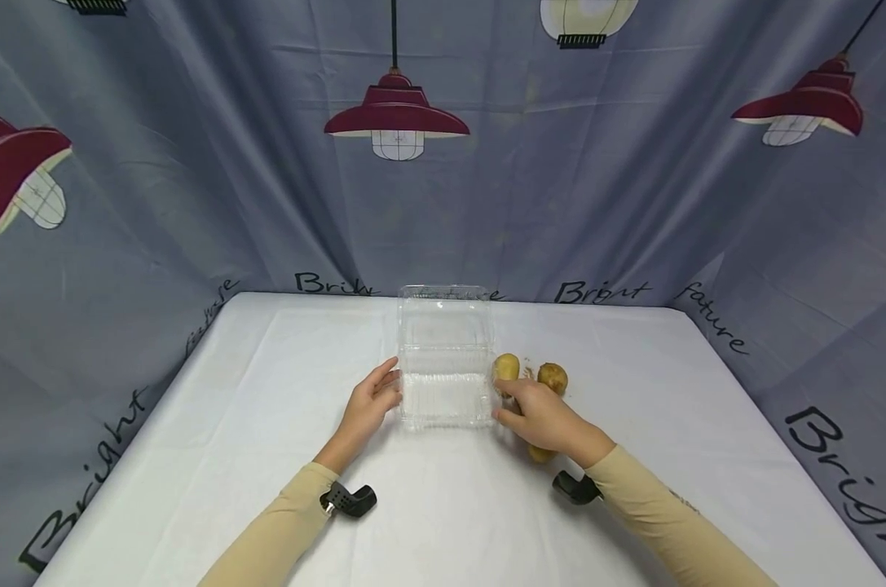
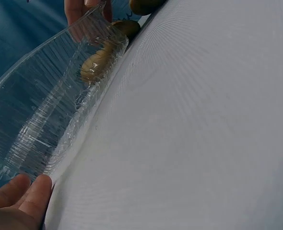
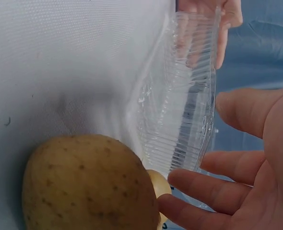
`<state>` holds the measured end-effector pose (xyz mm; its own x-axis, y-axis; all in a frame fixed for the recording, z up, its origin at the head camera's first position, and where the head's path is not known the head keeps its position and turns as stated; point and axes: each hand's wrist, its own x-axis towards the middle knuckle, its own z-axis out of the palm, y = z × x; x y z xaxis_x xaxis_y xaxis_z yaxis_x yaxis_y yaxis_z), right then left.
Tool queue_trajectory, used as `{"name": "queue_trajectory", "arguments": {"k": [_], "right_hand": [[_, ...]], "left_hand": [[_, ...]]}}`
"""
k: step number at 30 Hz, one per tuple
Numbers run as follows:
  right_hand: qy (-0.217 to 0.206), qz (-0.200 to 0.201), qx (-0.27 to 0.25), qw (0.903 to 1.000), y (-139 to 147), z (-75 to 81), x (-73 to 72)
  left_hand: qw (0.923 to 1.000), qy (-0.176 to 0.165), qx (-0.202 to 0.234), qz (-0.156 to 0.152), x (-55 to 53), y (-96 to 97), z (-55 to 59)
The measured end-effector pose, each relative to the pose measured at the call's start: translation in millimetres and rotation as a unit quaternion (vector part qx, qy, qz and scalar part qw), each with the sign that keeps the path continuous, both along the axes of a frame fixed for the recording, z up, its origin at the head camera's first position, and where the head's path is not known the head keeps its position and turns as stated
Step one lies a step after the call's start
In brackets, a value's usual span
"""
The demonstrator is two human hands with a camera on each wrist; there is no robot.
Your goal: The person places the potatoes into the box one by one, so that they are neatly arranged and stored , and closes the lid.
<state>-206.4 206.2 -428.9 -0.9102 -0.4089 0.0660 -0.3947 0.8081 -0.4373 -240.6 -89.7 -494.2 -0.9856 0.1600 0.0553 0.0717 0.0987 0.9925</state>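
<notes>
A clear plastic clamshell box (image 1: 446,399) stands on the table with its lid raised at the back. At its left side is my left hand (image 1: 367,405), fingers extended and fingertips (image 2: 38,194) right at the wall. On the opposite side, my right hand (image 1: 541,416) reaches to the rim, its thumb and fingers spread and fairly straight in the right wrist view. One potato (image 1: 506,366) lies beside the box, just beyond the right fingers. Another potato (image 1: 553,378) is farther right. A third potato (image 1: 540,454), large in the right wrist view, is partly hidden under the right hand.
A white cloth covers the table (image 1: 266,391). Small brown crumbs (image 1: 528,372) lie between the two far potatoes. Behind the table hangs a blue-grey curtain (image 1: 443,212) printed with lamps and lettering. Each wrist carries a black camera (image 1: 350,499).
</notes>
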Motion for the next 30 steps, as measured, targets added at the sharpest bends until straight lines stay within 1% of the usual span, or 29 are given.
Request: {"name": "queue_trajectory", "arguments": {"k": [9,13,20,26,30], "right_hand": [[0.009,0.0,-0.001,1.0,-0.5,-0.2,1.5],[0.008,-0.001,0.002,1.0,-1.2,-0.4,1.9],[0.005,-0.005,0.002,1.0,-1.7,0.3,1.8],[0.006,0.001,0.004,1.0,-0.5,2.1,-0.3],[0.009,0.006,0.006,0.9999,0.8,2.6,-0.8]], "left_hand": [[0.9997,0.023,0.004,-0.004,1.1,-0.8,-2.9],[0.9996,0.026,0.011,-0.004,0.9,-1.2,-3.6],[0.9994,0.034,0.009,-0.006,0.6,-1.4,-3.3],[0.9994,0.029,0.017,-0.006,2.2,-1.2,-0.9],[0.9995,0.025,0.02,-0.005,2.8,-0.8,-1.2]]}}
